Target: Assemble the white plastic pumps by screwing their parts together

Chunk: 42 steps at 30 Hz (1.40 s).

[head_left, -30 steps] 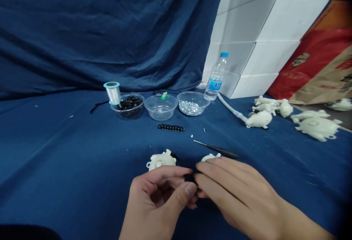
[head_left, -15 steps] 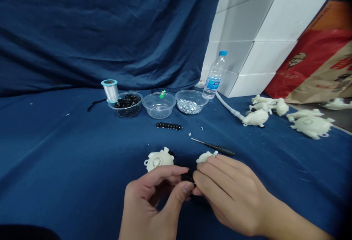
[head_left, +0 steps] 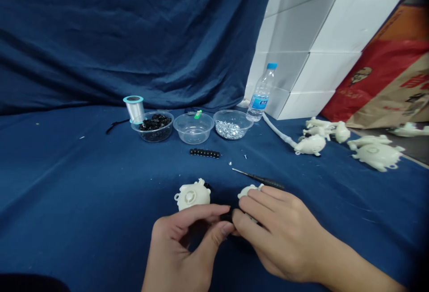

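Note:
Between the thumb and forefinger of my left hand [head_left: 191, 249] is a small black part [head_left: 227, 215], mostly covered by the fingers. My right hand [head_left: 281, 234] closes on the same part from the other side, its fingertips meeting those of the left. A cream plastic piece [head_left: 192, 195] with a round raised centre and small loops lies just beyond my left hand. Another cream piece [head_left: 248, 190] shows past my right fingers, partly hidden by them. Behind it, a black-handled screwdriver [head_left: 264, 180] rests on the blue cloth.
Farther back stand a bowl of black parts [head_left: 154, 138], a clear bowl [head_left: 193, 138], a bowl of screws [head_left: 231, 133], a spool [head_left: 136, 110] and a water bottle [head_left: 259, 95]. A black row of beads [head_left: 204, 153] lies before them. Cream pieces [head_left: 377, 156] lie right, near white boxes [head_left: 311, 71].
Both hands stay together at the black part. My right forefinger has shifted slightly left, and its fingers have spread apart a little. The view has moved slightly.

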{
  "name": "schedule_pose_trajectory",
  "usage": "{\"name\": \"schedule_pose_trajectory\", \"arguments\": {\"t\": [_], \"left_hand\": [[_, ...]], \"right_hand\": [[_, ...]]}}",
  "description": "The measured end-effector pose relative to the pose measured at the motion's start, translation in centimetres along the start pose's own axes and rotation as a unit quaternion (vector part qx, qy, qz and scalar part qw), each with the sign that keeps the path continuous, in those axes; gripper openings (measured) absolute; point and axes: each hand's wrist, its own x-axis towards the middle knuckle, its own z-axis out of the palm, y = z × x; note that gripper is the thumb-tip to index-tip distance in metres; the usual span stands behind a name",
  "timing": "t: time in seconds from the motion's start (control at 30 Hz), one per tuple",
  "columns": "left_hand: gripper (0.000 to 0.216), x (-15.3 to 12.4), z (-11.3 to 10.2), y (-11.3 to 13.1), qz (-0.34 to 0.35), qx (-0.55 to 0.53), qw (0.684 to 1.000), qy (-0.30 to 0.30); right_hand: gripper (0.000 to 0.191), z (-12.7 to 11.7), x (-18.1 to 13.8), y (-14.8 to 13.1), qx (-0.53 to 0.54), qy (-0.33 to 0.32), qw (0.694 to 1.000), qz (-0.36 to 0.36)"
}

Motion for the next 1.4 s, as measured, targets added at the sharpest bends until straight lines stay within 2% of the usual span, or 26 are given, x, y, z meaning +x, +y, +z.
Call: {"name": "schedule_pose_trajectory", "arguments": {"t": [0.1, 0.3, 0.4, 0.57, 0.77, 1.03, 1.23, 1.4], "left_hand": [[0.013, 0.2, -0.2, -0.3, 0.021, 0.014, 1.000, -0.007], [0.018, 0.7, -0.6, -0.3, 0.076, 0.040, 0.995, -0.053], [0.016, 0.7, -0.9, -0.3, 0.109, 0.063, 0.992, -0.031], [0.019, 0.5, -1.1, -0.2, 0.098, 0.056, 0.993, -0.038], [0.023, 0.7, -0.7, -0.4, 0.113, 0.040, 0.992, -0.037], [0.034, 0.6, -1.2, -0.6, 0.199, 0.090, 0.975, -0.024], [0.031, 0.4, -0.9, -1.0, 0.257, 0.106, 0.960, 0.001], [0.032, 0.1, -0.7, -1.3, 0.276, 0.098, 0.956, 0.002]], "right_hand": [[0.037, 0.2, 0.0, -0.2, 0.030, -0.003, 1.000, 0.009], [0.043, 0.6, -0.2, -0.3, 0.065, -0.016, 0.997, 0.042], [0.042, 0.3, -0.4, -0.1, 0.078, -0.016, 0.995, 0.057], [0.031, -0.3, -0.5, 0.3, 0.080, 0.002, 0.996, 0.038], [0.034, -0.1, -0.1, 0.2, 0.085, 0.020, 0.996, 0.014], [0.020, 0.4, -0.9, -0.9, 0.215, 0.077, 0.970, 0.077], [0.022, 0.5, -0.8, -1.4, 0.265, 0.059, 0.955, 0.118], [0.021, 0.8, -0.8, -2.2, 0.294, 0.077, 0.942, 0.144]]}}
